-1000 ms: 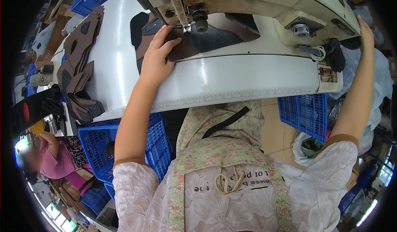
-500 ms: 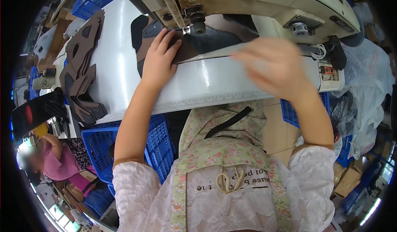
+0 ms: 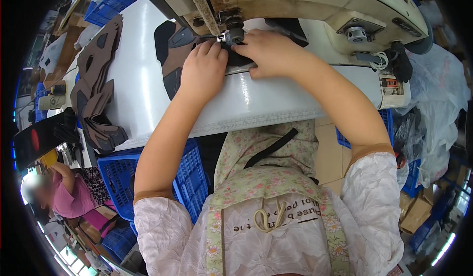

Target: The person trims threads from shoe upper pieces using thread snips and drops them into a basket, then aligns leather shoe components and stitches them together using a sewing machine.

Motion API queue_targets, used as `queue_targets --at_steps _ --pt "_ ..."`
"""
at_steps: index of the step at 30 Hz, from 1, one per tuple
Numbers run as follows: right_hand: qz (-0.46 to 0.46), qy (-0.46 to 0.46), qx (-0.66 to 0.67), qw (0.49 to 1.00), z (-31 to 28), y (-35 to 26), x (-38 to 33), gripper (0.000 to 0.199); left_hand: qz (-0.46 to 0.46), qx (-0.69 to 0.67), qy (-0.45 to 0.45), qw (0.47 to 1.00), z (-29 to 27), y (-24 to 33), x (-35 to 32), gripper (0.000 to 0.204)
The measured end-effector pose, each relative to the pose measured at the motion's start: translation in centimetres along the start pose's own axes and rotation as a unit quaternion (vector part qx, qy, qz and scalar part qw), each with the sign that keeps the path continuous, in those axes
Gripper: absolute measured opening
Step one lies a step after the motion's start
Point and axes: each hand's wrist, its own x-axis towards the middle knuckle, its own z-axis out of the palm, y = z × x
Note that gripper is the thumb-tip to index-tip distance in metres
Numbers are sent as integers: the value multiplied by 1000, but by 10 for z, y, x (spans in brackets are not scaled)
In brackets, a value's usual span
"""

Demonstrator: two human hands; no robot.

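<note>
Centrally in the head view, our left hand (image 3: 206,71), fingers close together, rests on a brown-and-black piece (image 3: 171,54) under the sewing machine (image 3: 295,2); our right hand (image 3: 272,53), thumb spread, touches it right of the presser foot (image 3: 221,38); we cannot tell whether it grips.

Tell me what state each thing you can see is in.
Brown-and-black piece, lying flat, partly covered
Left grip, open, resting on it
Right grip, open, over it
Presser foot, raised or lowered: unclear
Brown pieces, piled, overlapping
White cord, coiled
Clear plastic, crumpled
</note>
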Motion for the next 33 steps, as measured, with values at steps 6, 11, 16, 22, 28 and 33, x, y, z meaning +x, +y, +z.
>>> queue_targets --at_steps 6,11,16,22,28,33 --pt "1 -18 -53 998 4 -11 1 56 7 -37 48 998 7 -2 -13 29" --pt "-30 89 -80 992 23 -13 -3 34 -5 -62 47 997 8 -4 -18 33" --pt "-19 117 -113 987 32 -11 -3 45 -12 -72 48 996 10 -3 -21 38" --pt "-9 111 -122 986 30 -6 -6 46 -30 -153 47 987 9 -17 -23 48" --pt "-14 98 -104 990 32 -5 -7 40 -51 -230 52 971 13 -28 -24 47" --pt "-9 138 -91 986 37 -3 -5 45 -54 -265 64 961 17 -32 -24 46"
